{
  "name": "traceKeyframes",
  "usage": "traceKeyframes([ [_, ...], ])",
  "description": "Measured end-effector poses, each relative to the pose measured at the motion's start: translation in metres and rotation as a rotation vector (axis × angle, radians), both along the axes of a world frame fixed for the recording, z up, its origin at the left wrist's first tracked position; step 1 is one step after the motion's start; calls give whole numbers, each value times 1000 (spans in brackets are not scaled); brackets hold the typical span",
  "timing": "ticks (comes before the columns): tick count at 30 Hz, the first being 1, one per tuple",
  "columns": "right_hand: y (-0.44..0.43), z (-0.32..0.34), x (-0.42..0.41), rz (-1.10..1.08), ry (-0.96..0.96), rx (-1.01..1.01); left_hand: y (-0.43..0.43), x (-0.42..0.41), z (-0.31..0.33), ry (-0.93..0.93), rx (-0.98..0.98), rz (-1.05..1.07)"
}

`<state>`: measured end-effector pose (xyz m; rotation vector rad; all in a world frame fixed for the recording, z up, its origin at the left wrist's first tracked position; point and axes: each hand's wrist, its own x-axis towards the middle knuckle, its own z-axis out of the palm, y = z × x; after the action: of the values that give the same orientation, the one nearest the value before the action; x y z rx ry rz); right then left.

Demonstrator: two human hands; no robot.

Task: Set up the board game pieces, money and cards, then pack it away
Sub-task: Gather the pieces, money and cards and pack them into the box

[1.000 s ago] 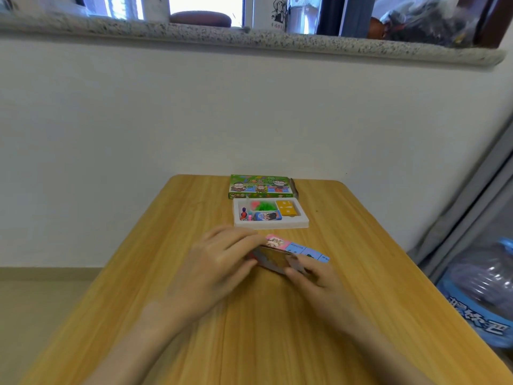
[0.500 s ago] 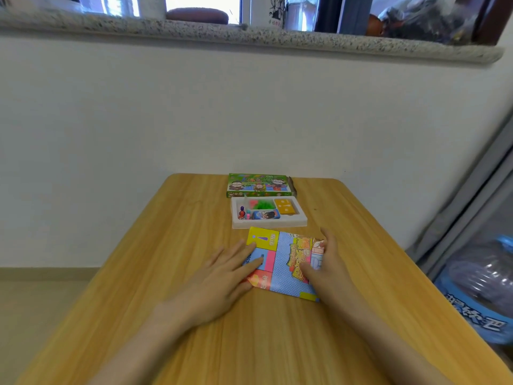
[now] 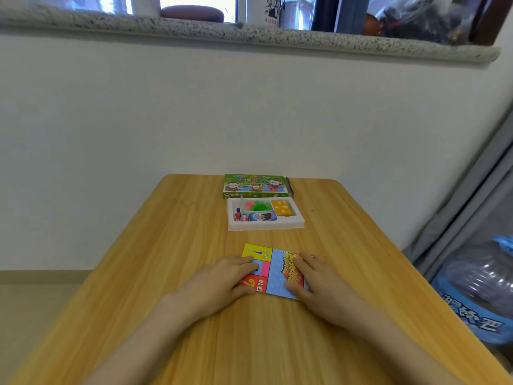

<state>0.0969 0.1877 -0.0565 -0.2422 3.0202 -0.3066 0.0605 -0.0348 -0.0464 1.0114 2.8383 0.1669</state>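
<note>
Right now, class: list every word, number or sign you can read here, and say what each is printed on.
"机会" with "?": red square of the folded board.
"命运" with "!": its yellow square.
Board's centre title: partly under the right hand, unreadable.
Green box, water bottle label, cup on the sill: too blurred.

The wooden table (image 3: 155, 273) carries 3 things: a tray (image 3: 265, 225), a box (image 3: 254, 186) just behind it, and a folded board (image 3: 273, 273) in front of it.

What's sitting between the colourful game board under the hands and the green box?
A white tray holding game pieces and cards, shown in the head view.
</note>
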Motion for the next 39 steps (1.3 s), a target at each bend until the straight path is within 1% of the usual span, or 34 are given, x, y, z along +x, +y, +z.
traceKeyframes([
  [2, 0, 7, 5, 27, -89, 79, 4, -4, 7, 128, -129, -97],
  [4, 1, 14, 8, 70, -123, 127, 5, -7, 8, 363, -130, -227],
  [6, 4, 23, 8, 100, -108, 134, 3, -5, 8, 472, -183, -230],
  [7, 6, 25, 7, 117, -66, 151, 2, -5, 7, 523, -178, -221],
  [10, 8, 31, 0, 165, 192, 178, 3, -4, 2, 535, -118, -165],
  [13, 6, 35, -8, 195, 586, 57, -3, -7, 11, 572, 131, -18],
  [15, 7, 34, -17, 191, 814, 25, -5, -16, 19, 617, 272, 61],
  [17, 5, 34, -32, 201, 888, 2, -2, -25, 27, 651, 379, 110],
  [20, 1, 34, -60, 171, 846, -233, 9, -44, 36, 658, 572, 104],
  [22, 1, 32, -82, 137, 812, -365, 15, -64, 35, 549, 669, 153],
  [23, 1, 31, -92, 106, 768, -406, 17, -77, 31, 492, 665, 196],
  [24, 1, 30, -101, 75, 696, -425, 19, -87, 28, 451, 617, 218],
  [26, 2, 24, -118, 40, 497, -396, 24, -102, 20, 376, 463, 208],
  [28, 3, 16, -132, 21, 292, -353, 30, -109, 10, 248, 318, 206],
  [30, 4, 8, -142, 18, 162, -314, 34, -112, 1, 153, 211, 236],
  [32, 5, 2, -146, 14, 113, -230, 36, -112, -5, 118, 146, 261],
  [35, 9, -3, -149, -13, 115, -78, 35, -115, -9, 117, 105, 277],
  [36, 10, -3, -150, -26, 109, -72, 33, -116, -10, 130, 96, 277],
  [39, 12, -2, -152, -39, 61, -196, 29, -116, -14, 77, 156, 300],
])
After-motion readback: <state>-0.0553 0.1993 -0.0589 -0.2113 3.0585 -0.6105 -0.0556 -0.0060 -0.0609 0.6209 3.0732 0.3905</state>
